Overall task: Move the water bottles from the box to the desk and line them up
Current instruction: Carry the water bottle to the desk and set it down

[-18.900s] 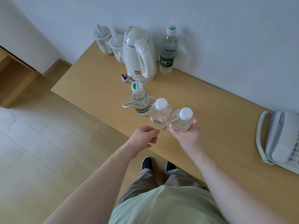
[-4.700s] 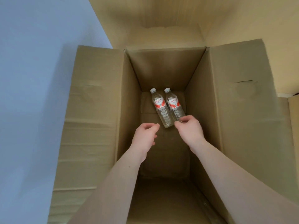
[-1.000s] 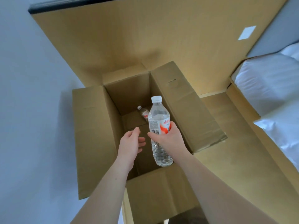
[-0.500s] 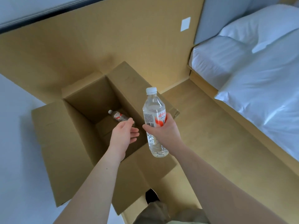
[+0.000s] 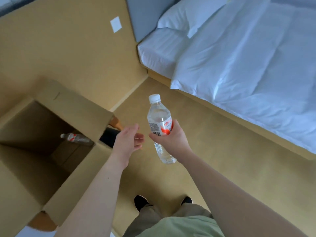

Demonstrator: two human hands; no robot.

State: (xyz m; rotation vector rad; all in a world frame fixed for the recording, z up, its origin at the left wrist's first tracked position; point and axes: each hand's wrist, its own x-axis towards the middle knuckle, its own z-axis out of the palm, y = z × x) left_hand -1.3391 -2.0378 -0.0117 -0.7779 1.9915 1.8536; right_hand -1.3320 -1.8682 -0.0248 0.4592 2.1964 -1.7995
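Note:
My right hand (image 5: 168, 138) grips a clear water bottle (image 5: 159, 117) with a white cap and a red-and-white label, held upright in the air over the floor. My left hand (image 5: 128, 140) hovers just to its left, fingers apart and holding nothing. The open cardboard box (image 5: 25, 177) stands at the lower left. One more water bottle (image 5: 75, 137) lies on its side at the bottom of the box. The desk is out of view.
A bed (image 5: 248, 62) with white sheets and pillows fills the upper right, on a tan wooden base. A tan wall (image 5: 59, 40) with a white switch plate (image 5: 116, 24) rises behind the box. My feet (image 5: 142, 201) stand on the tan floor below.
My view has swung right, away from the box toward the bed. The held bottle has left the space above the box and is over the floor. My left hand has opened slightly.

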